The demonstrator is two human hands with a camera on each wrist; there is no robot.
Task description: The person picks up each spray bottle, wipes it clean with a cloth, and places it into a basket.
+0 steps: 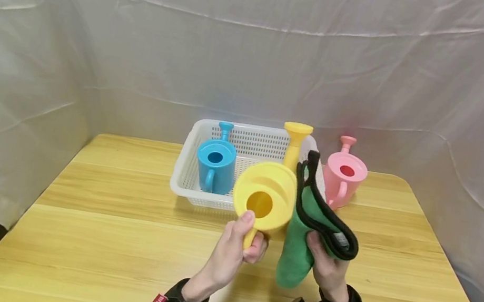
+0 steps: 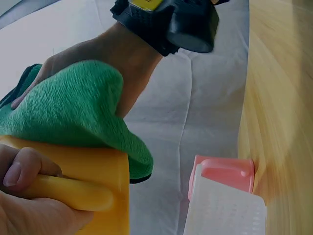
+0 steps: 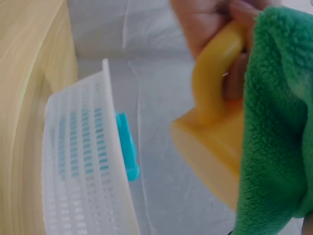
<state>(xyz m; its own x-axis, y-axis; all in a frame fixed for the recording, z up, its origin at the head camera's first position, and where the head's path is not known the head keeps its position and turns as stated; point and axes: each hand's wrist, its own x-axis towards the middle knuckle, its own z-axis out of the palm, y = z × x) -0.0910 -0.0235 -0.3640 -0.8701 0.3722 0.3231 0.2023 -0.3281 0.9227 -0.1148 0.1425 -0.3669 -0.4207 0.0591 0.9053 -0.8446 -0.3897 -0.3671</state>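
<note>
A yellow watering can (image 1: 282, 184) is held up in front of the basket, its spout pointing away. My left hand (image 1: 233, 246) grips it by the handle, thumb on top near the round opening. In my right hand (image 1: 329, 267) is a folded green cloth (image 1: 296, 256) with black edging, gripped from below. The cloth lies against the right side of the can in the left wrist view, where the green pile (image 2: 73, 105) overlaps the yellow body (image 2: 105, 166). Part of the right hand's fingers is hidden behind the cloth.
Behind the hands, a white perforated basket (image 1: 180, 173) stands on the wooden table (image 1: 110, 252). A blue watering can (image 1: 220, 177) sits inside it, at the left. Just right of the basket, a pink watering can (image 1: 355, 178) stands on the table. Grey sheeting (image 1: 190, 57) hangs around the back and sides.
</note>
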